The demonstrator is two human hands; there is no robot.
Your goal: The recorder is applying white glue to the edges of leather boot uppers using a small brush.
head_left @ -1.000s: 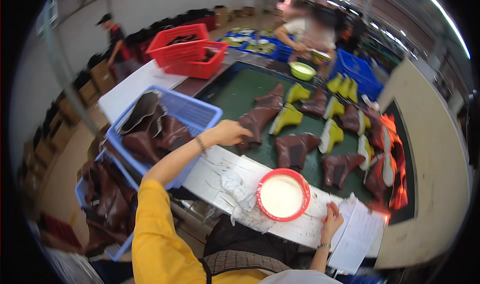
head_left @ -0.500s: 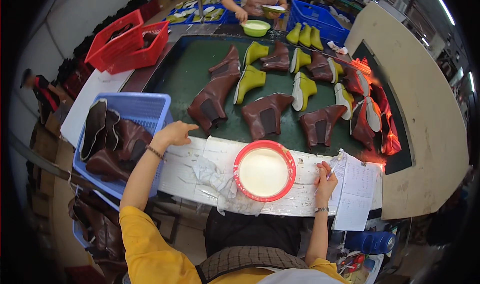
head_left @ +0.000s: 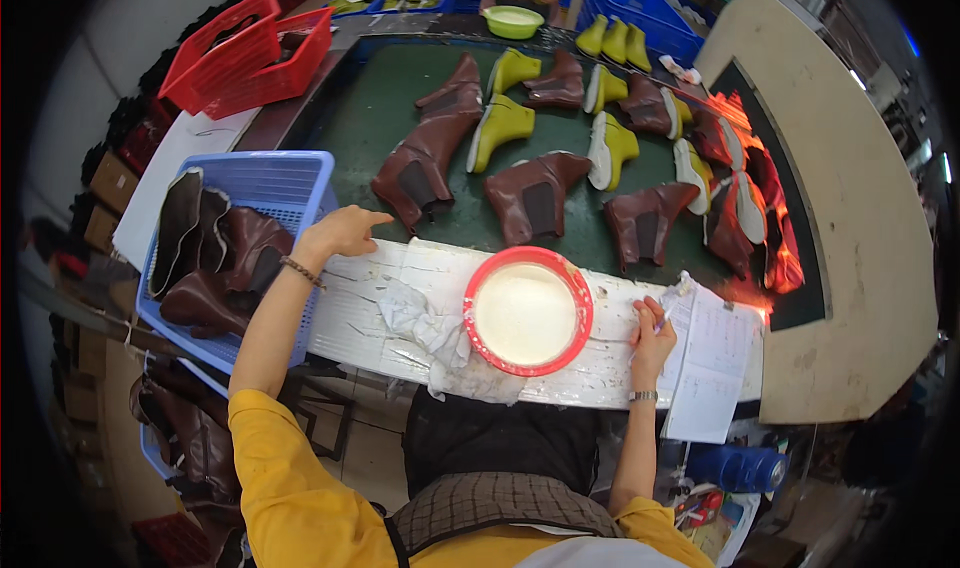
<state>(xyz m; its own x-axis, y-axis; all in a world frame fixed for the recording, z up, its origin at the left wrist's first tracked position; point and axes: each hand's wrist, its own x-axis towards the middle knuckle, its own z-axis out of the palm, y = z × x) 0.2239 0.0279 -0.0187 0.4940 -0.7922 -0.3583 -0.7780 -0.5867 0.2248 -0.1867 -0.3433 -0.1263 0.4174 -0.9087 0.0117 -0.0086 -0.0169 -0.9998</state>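
Observation:
My left hand [head_left: 346, 233] hangs over the near edge of the green worktop, index finger stretched out, holding nothing. Just beyond that fingertip lies a dark red ankle boot [head_left: 392, 206] with a dark side panel. In my right hand [head_left: 652, 336] is a slim stick-like tool, probably a brush, its end whitish and partly blurred. Between my hands stands a red bowl [head_left: 584, 313] of creamy white liquid. A crumpled white cloth [head_left: 405, 313] lies to its left. Written sheets of paper [head_left: 708, 368] rest beside my right hand.
More dark red boots [head_left: 535, 198] and yellow-green shoe lasts [head_left: 502, 128] cover the worktop [head_left: 330, 118]. A blue basket [head_left: 325, 173] of boots stands left, red crates [head_left: 290, 73] behind it. An orange glow lights boots at right, beside a beige board [head_left: 850, 268]. Another person works opposite.
The whole view has shifted, with most things sitting higher now. My hands keep nearly the same places over the table. The person opposite has both hands together by a shoe-shaped piece.

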